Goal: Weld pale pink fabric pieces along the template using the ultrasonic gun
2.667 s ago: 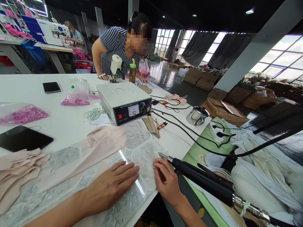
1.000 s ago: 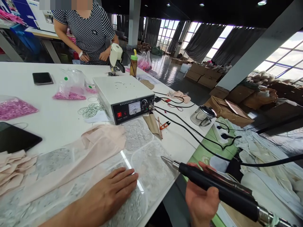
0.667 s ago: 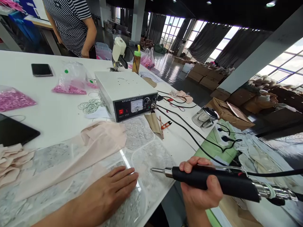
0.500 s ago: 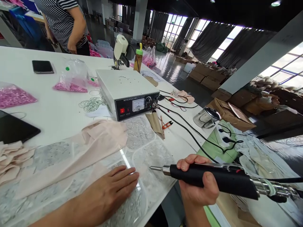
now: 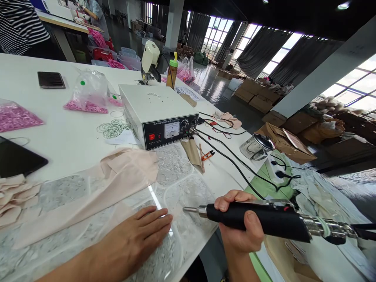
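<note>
Black handheld tool (image 5: 276, 224) in the closed grip of the right hand (image 5: 239, 238), across the near edge of the worktop (image 5: 226, 176); its metal tip points toward the left hand (image 5: 139, 237). The latter lies flat, grip slack and fingers extended, on the marbled sheet (image 5: 190, 188). Pale pink fabric (image 5: 131, 168) lies beyond it, before the instrument box (image 5: 158, 102).
</note>
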Demonstrator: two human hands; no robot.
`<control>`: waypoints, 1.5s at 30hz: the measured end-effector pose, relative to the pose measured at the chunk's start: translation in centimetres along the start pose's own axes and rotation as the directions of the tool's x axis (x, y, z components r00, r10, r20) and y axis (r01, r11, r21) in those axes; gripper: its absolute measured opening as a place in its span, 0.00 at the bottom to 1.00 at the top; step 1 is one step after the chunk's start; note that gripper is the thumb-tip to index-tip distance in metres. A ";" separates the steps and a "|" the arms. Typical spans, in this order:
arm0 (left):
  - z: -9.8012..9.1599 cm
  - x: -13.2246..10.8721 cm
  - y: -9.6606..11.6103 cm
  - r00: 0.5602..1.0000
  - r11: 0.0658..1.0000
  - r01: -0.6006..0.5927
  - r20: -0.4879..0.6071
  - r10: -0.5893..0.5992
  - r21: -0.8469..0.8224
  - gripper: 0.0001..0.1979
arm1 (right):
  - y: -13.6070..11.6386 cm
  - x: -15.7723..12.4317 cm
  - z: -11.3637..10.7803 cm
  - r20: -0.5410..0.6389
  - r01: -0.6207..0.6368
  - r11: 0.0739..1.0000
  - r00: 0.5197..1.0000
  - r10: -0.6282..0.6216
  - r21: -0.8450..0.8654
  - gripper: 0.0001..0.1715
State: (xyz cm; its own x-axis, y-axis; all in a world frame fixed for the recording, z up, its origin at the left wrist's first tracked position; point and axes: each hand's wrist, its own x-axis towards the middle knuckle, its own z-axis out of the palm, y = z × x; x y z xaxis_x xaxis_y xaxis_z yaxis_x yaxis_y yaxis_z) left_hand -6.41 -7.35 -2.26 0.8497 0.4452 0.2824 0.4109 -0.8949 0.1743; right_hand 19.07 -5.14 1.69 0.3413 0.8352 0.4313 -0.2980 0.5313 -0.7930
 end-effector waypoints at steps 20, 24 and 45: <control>0.1 -0.1 0.1 1.000 0.999 0.012 0.001 -0.012 -0.033 0.25 | 0.4 0.3 1.0 0.038 0.029 0.999 0.999 -0.028 -0.038 0.07; 0.0 -0.1 0.1 1.000 0.999 0.013 -0.018 -0.014 -0.052 0.24 | 0.7 0.2 1.2 0.054 0.022 1.000 0.998 -0.021 -0.019 0.07; -1.0 0.9 0.5 1.000 0.999 -0.005 -0.024 0.006 0.040 0.19 | 0.2 -0.9 2.5 0.150 -0.025 1.000 0.988 0.027 -0.016 0.09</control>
State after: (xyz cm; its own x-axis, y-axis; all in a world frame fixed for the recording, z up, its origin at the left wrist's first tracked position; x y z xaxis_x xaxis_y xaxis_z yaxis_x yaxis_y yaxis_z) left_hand -5.73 -7.32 -0.98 0.8438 0.4408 0.3060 0.4199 -0.8975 0.1349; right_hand 16.52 -5.42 2.25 0.1953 0.8610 0.4697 -0.2918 0.5082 -0.8103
